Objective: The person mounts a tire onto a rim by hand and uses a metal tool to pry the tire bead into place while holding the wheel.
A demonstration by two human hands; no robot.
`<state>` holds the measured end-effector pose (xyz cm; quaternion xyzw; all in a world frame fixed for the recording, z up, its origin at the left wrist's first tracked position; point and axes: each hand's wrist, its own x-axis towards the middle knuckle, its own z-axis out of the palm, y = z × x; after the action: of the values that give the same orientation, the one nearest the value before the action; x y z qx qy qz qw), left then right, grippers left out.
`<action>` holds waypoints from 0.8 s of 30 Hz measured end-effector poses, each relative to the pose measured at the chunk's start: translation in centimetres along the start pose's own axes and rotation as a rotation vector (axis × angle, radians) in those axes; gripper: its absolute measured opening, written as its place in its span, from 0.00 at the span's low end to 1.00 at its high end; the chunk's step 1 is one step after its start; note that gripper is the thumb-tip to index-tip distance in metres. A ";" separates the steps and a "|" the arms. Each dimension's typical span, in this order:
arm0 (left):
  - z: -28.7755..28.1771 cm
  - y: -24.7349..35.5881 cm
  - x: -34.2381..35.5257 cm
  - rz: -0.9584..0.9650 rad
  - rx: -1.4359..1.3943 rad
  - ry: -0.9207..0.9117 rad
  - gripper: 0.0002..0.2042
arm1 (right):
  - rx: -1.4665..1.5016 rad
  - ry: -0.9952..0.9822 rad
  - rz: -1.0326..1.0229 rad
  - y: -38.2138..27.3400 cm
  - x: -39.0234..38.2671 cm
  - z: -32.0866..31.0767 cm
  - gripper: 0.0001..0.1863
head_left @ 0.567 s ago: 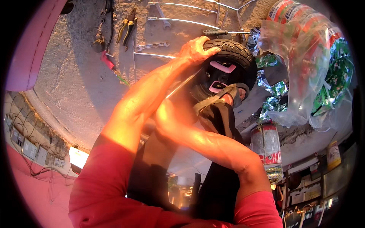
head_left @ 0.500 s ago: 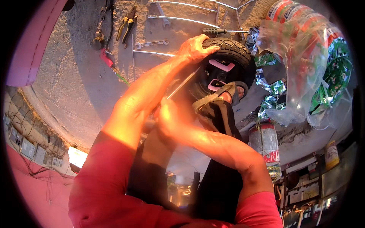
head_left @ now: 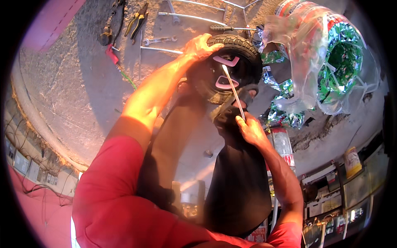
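A small black wheel with a thick-treaded tyre [head_left: 237, 41] lies on the ground ahead of me, its dark hub [head_left: 226, 71] showing two pink-edged openings. At the tyre's far left edge my left hand [head_left: 201, 47] grips the rubber, thumb over the sidewall. Closed round the near end of a long thin metal bar, likely a tyre lever [head_left: 234, 91], is my right hand [head_left: 251, 130]. The bar's far tip overlaps the hub in view; whether it touches cannot be told. My sandalled foot [head_left: 248, 94] rests against the wheel's near right side.
Pliers [head_left: 137, 21], a spanner [head_left: 160, 40], a screwdriver [head_left: 223, 28] and metal rods [head_left: 192, 18] lie beyond the wheel. A plastic-wrapped roll with green foil [head_left: 343, 53] lies to the right, near a canister [head_left: 282, 142]. A red-handled cable [head_left: 111, 54] is at left.
My right hand has swung right and away from my left forearm with the metal bar, whose tip now lies over the hub. My left hand stays on the tyre.
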<state>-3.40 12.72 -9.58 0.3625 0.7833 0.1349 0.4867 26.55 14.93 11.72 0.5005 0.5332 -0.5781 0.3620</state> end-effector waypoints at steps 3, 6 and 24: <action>-0.7 0.0 -0.3 0.044 -0.025 -0.007 0.43 | -0.137 0.073 -0.019 1.3 -0.3 -1.6 0.20; -0.7 1.0 0.3 0.119 0.001 -0.028 0.45 | -0.348 0.059 -0.002 5.3 1.9 -1.8 0.20; 3.4 -1.0 -11.3 -0.318 -0.531 0.338 0.48 | -0.276 0.049 -0.327 9.1 7.2 -4.3 0.15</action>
<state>2.07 3.66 -4.35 0.0690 0.8371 0.3145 0.4423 34.39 18.42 2.78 0.3668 0.6900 -0.5384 0.3154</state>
